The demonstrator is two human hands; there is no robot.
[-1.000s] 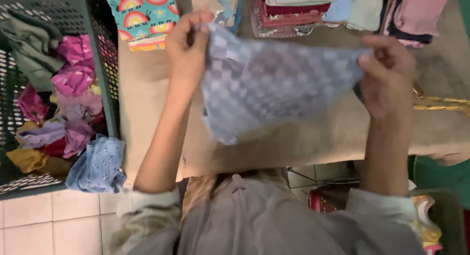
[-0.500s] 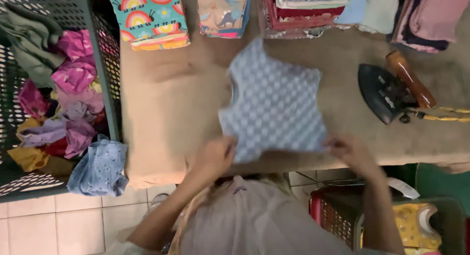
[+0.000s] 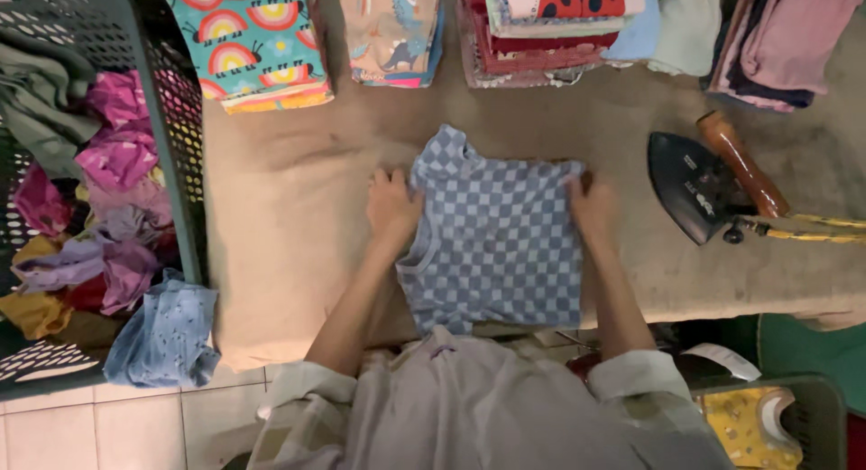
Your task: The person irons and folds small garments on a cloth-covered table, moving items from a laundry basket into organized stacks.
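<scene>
Grip, both hands: your left hand point(image 3: 392, 204) rests spread and flat on the left edge of the checked blue shirt point(image 3: 494, 240), fingers pointing away from you; your right hand point(image 3: 593, 206) presses the right edge the same way, fingertips curled at the upper corner. Neither pinches; both lie palm down.

Item, shirt: lies flat between the two grips, touching each. Long axis runs from you outward, neckline on the far left beyond your left hand, hem hanging just over the near edge. Both hands are equally near it.

Surface point(image 3: 289, 235): tan padded cloth, creased to the left of your left grip.

Right of the right grip, apart from the shirt: a dark iron point(image 3: 690, 195) resting on its side, brown handle point(image 3: 740, 163) beyond it, cord trailing right.

Left of the left grip, well apart: a green laundry basket point(image 3: 171, 145) of crumpled garments, with a blue garment point(image 3: 162, 335) draped at its near corner.

Beyond both grips, along the far edge: folded stacks, one with a rainbow print point(image 3: 248, 41), others striped and plain point(image 3: 550, 28).

Room: white tiled floor point(image 3: 126, 429) near left; a second basket point(image 3: 776, 416) near right.
</scene>
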